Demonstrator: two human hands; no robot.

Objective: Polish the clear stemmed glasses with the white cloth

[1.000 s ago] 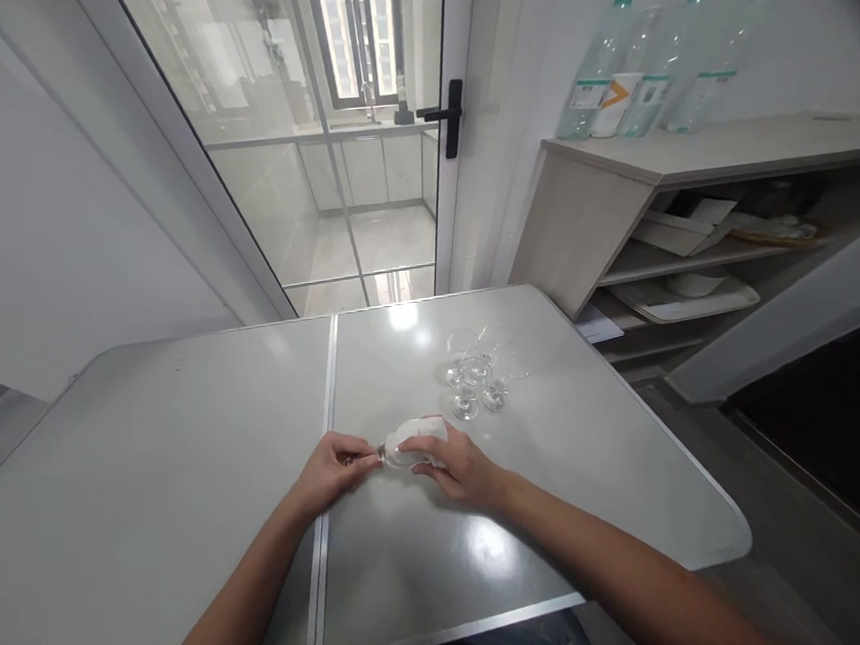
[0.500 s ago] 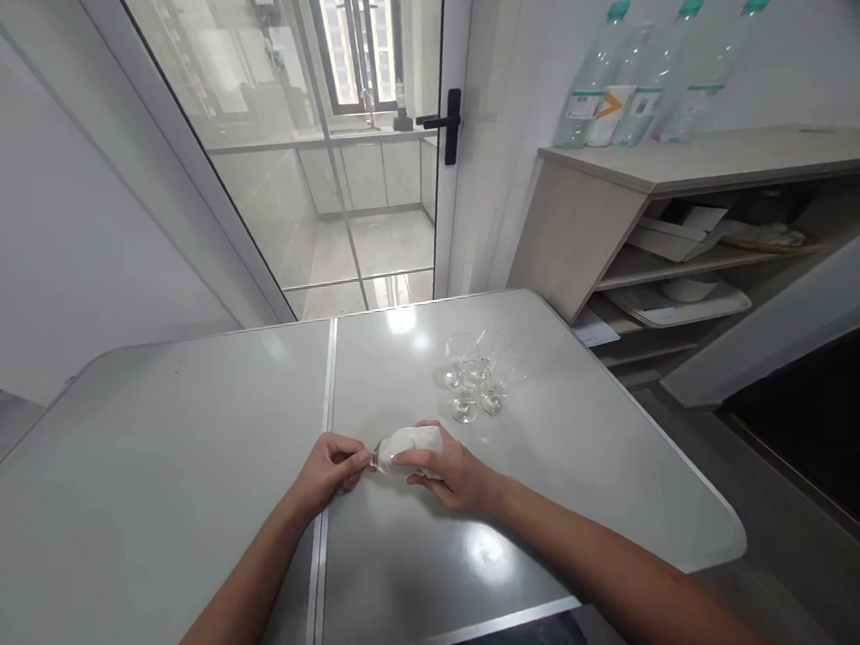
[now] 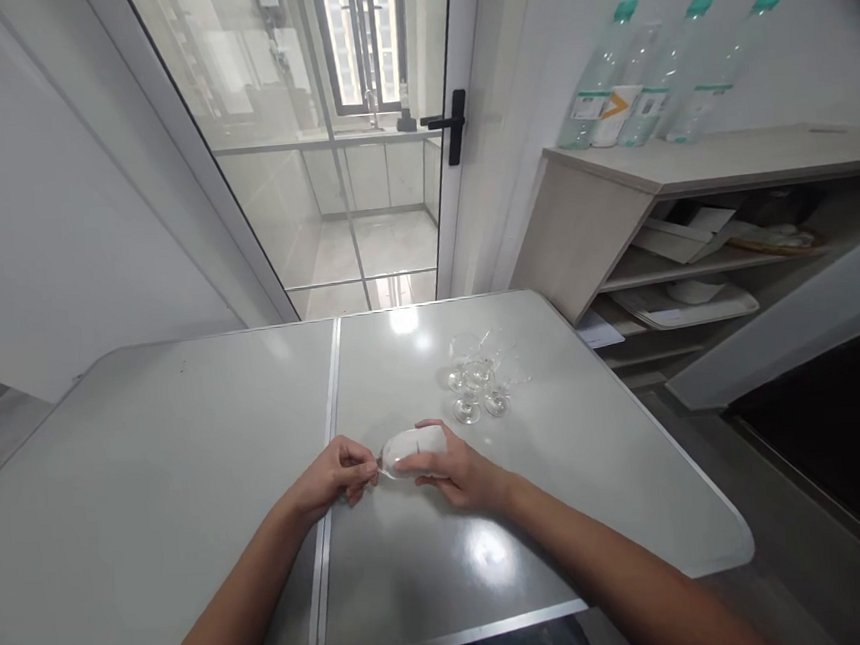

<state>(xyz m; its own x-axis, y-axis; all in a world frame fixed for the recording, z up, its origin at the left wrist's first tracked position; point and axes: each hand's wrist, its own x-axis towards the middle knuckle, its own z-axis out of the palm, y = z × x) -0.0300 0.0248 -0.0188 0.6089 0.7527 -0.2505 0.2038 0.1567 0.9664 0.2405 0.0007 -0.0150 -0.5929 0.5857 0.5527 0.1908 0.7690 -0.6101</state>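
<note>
Over the table (image 3: 190, 504), my two hands hold a small stemmed glass (image 3: 387, 457) lying sideways. White cloth or paper (image 3: 415, 444) covers its bowl; whether some is also inside I cannot tell. My right hand (image 3: 462, 470) is wrapped round the covered bowl from the right, thumb along the near side. At the left end, the fingers of my left hand (image 3: 345, 473) pinch the narrow stem end and mostly hide it. Just beyond my right hand stand several clear stemmed glasses (image 3: 467, 405) in a cluster.
A metal strip (image 3: 330, 381) crosses the table. Behind it is a glass door with a black handle (image 3: 450, 125). To the right, a wooden shelf unit (image 3: 601, 207) carries several plastic bottles (image 3: 584, 108) on top, with trays (image 3: 688, 302) and papers below.
The glass appears turned slightly between my hands, and my left fingers have shifted a little to the right. The whole view has moved slightly; the standing glasses have stayed put.
</note>
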